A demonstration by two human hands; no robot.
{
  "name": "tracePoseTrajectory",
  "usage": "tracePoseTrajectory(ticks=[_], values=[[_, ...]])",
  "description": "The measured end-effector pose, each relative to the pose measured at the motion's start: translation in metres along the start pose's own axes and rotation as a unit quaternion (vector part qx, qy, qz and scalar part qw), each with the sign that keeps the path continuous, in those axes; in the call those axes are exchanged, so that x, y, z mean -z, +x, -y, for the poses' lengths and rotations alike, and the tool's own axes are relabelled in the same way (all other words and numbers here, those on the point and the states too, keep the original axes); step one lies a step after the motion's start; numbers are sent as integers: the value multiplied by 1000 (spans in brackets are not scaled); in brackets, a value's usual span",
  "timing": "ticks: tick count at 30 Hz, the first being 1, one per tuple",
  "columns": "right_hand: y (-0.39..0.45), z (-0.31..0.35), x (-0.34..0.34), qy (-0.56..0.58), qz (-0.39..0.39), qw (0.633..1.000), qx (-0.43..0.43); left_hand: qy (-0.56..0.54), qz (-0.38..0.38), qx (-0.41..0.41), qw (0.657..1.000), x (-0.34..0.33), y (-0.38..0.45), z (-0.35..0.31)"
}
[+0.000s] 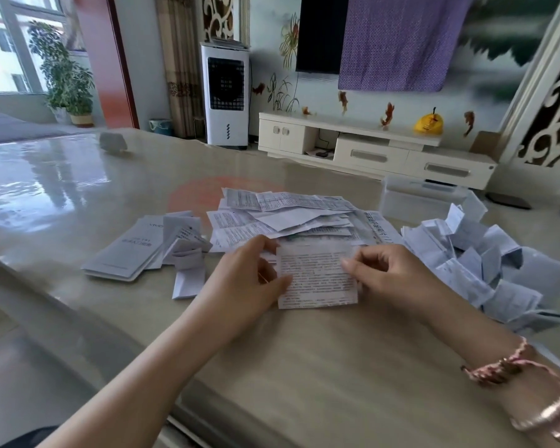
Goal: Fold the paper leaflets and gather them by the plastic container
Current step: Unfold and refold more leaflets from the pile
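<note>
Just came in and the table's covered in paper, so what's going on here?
A person is folding paper leaflets at the table. Both hands hold one printed leaflet: the left hand pinches its left edge, the right hand its right edge. Behind it lies a loose pile of unfolded leaflets. A heap of folded leaflets sits on the right by the plastic container. Booklets and a few folded papers lie on the left.

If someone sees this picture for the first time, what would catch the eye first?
First, the printed leaflet at the centre, pinched between the left hand and the right hand above the table. Next, the loose pile of flat leaflets behind it, and the heap of folded leaflets on the right, before the plastic container.
</note>
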State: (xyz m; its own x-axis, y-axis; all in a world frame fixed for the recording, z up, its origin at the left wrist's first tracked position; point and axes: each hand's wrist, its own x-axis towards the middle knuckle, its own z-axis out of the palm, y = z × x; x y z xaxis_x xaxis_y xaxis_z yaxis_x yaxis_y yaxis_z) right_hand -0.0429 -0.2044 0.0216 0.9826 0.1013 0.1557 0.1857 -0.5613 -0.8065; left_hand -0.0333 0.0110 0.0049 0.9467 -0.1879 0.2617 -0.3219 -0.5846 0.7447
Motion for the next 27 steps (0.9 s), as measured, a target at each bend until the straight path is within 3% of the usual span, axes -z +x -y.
tracePoseTrajectory(ticks=[5,11,27], values=[[1,-4,-12,-187,-56,981,-4,42,10,14,999,-7,-6,-5],[-1,-3,-22,-301,-50,952,19,178,3,-35,983,-10,-11,-8],[-4,0,-25,-346,-54,935,53,285,7,-65,956,-17,-17,-10]])
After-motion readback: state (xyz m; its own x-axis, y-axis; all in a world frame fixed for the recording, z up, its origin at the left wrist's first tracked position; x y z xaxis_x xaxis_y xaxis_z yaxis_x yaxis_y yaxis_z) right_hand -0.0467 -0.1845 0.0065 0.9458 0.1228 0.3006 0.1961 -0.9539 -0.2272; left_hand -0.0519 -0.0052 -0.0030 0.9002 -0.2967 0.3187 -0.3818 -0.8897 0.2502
